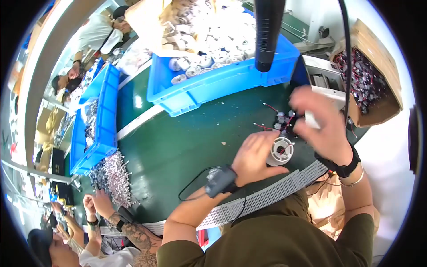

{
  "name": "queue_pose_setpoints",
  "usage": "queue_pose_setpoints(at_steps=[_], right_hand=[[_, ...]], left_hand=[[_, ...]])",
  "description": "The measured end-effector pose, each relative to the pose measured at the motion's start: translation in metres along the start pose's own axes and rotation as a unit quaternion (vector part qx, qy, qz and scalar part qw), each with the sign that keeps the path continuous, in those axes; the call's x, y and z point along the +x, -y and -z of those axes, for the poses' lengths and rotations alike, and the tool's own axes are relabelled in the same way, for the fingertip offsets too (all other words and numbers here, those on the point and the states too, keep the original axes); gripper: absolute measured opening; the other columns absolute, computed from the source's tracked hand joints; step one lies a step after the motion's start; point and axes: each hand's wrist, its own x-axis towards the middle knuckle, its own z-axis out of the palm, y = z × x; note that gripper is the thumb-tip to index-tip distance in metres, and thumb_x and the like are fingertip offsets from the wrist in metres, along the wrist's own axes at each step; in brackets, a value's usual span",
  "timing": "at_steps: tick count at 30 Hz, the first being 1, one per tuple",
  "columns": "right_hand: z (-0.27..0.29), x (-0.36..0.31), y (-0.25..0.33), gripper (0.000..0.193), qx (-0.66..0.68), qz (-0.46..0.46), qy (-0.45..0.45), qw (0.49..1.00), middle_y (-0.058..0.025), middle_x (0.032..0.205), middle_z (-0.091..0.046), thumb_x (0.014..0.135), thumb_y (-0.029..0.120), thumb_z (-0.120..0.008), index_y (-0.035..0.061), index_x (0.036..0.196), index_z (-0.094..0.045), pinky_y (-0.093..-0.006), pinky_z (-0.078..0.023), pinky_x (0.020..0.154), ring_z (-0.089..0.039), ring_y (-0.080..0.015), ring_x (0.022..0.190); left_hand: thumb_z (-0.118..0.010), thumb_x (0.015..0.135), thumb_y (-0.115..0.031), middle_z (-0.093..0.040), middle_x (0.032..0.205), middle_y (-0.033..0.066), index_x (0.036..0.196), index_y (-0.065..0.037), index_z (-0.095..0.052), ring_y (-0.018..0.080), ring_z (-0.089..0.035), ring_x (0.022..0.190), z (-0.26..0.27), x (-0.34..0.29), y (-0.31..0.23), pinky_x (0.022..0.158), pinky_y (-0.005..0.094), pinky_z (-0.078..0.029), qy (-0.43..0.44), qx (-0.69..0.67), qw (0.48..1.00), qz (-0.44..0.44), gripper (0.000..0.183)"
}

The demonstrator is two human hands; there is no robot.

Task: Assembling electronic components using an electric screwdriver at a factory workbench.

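A white round plastic housing (281, 151) sits on the green work surface with its open side up, and a small dark part with thin red wire shows in its middle. Curved along the housing's left side, my left hand (255, 155) holds it, thumb on the near edge and fingers on the far edge. My right hand (324, 122) is raised to the right of the housing, blurred, its thumb and fingers apart. A white patch shows in that gap; I cannot make out what it is. Beyond the housing lies a small cluster of dark and grey connectors with red wires (284, 120).
A blue bin (222, 80) of white round parts stands at the far side, under a hanging black tube (269, 35). At right is a cardboard box (382, 104) of wired parts. To the left are another blue bin (106, 111), heaped wired parts (116, 178) and a co-worker's hands (98, 202).
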Motion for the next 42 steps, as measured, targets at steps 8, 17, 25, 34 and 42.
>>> queue_pose_setpoints(at_steps=[8,17,25,34,42], right_hand=[[-0.005,0.125,-0.007,0.045,0.387,-0.03,-0.125,0.913,-0.0155,0.122,-0.055,0.09,0.015,-0.06,-0.0025,0.128,-0.043,-0.0333,-0.043,0.095,-0.054,-0.0214,0.111],[0.025,0.068,0.024,0.049,0.381,-0.024,-0.103,0.918,-0.0067,0.081,-0.055,0.087,0.016,-0.056,-0.0035,0.128,-0.039,-0.0284,-0.045,0.073,-0.055,-0.0163,0.075],[0.068,-0.003,-0.033,0.02,0.169,-0.026,-0.256,0.951,-0.006,0.068,-0.057,0.089,0.011,-0.052,-0.0052,0.08,-0.06,-0.0247,-0.042,0.062,-0.053,-0.0137,0.064],[0.069,-0.015,-0.013,0.012,0.181,-0.124,-0.323,0.921,-0.002,0.061,-0.058,0.075,0.004,-0.069,-0.0003,0.079,-0.058,-0.0233,-0.043,0.049,-0.054,-0.0085,0.053],[0.058,-0.015,-0.023,0.016,0.158,-0.141,-0.332,0.919,-0.0014,0.063,-0.059,0.073,0.005,-0.071,0.0023,0.076,-0.056,-0.0228,-0.044,0.05,-0.055,-0.0084,0.054]], left_hand=[[-0.079,0.068,-0.016,-0.059,0.112,0.0111,0.101,-0.004,-0.061,0.0317,-0.057,0.107,-0.011,-0.006,0.004,0.087,0.0403,-0.05,-0.029,-0.024,0.997,-0.064,0.039],[-0.078,0.068,-0.014,-0.059,0.117,0.0099,0.097,-0.005,-0.061,0.0307,-0.059,0.106,-0.017,-0.015,0.008,0.087,0.0392,-0.051,-0.054,-0.017,0.994,-0.098,0.034],[-0.081,0.062,-0.01,-0.063,0.106,0.0133,0.092,-0.002,-0.066,0.032,-0.062,0.098,-0.006,-0.012,0.009,0.08,0.0401,-0.053,-0.031,0.061,0.994,-0.085,0.034],[-0.08,0.062,-0.001,-0.061,0.113,0.0137,0.098,0.0,-0.066,0.0341,-0.061,0.104,-0.014,-0.015,0.007,0.083,0.0391,-0.053,-0.002,0.033,0.999,-0.038,0.039],[-0.081,0.06,-0.001,-0.061,0.113,0.013,0.099,-0.002,-0.067,0.0337,-0.061,0.104,-0.013,-0.017,0.009,0.081,0.038,-0.054,-0.01,0.046,0.998,-0.032,0.042]])
